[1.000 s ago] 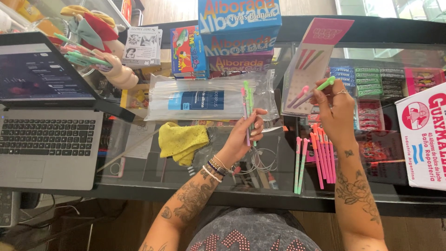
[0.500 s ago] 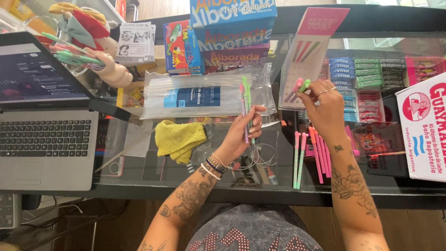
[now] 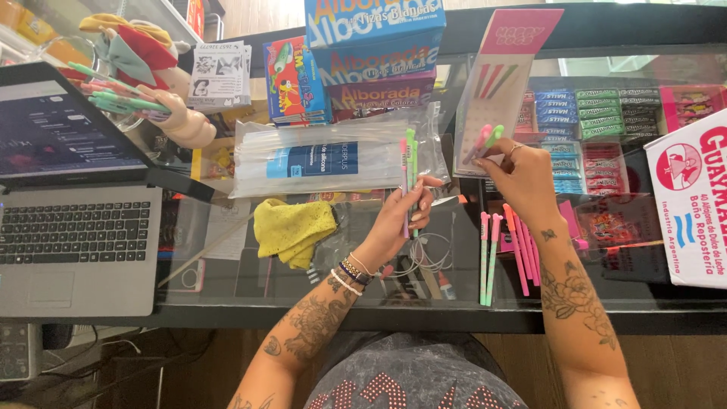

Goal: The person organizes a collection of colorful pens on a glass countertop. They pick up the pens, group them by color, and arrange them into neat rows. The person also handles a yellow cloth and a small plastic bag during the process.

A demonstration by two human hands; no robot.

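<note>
Seen from the head camera looking down, a person sits at a glass counter (image 3: pixel 227 291) with both tattooed forearms reaching over its near edge. The left hand (image 3: pixel 405 216) is closed around a few upright pens (image 3: pixel 409 163), pink and green, whose tips stand in front of a clear plastic bag (image 3: pixel 326 155) lying flat on the glass. The right hand (image 3: pixel 522 174) is curled shut around two more pens (image 3: pixel 485 140), one pink and one green, held tilted against the lower edge of a clear pen pack (image 3: pixel 503 83) with a pink header. Between and below the hands, loose pens (image 3: pixel 503 254) lie in a row on the glass, pointing away from the person and ending near the counter's front edge. A crumpled yellow cloth (image 3: pixel 291 227) sits just left of the left wrist, under the bag's lower edge. A laptop (image 3: pixel 72 227) fills the left side, its base reaching the front edge. Boxes (image 3: pixel 375 38) line the far side, and a white carton (image 3: pixel 693 197) crowds the right edge. Open glass remains between the cloth and the laptop and in front of the cloth; the space around the hands is tight.
</note>
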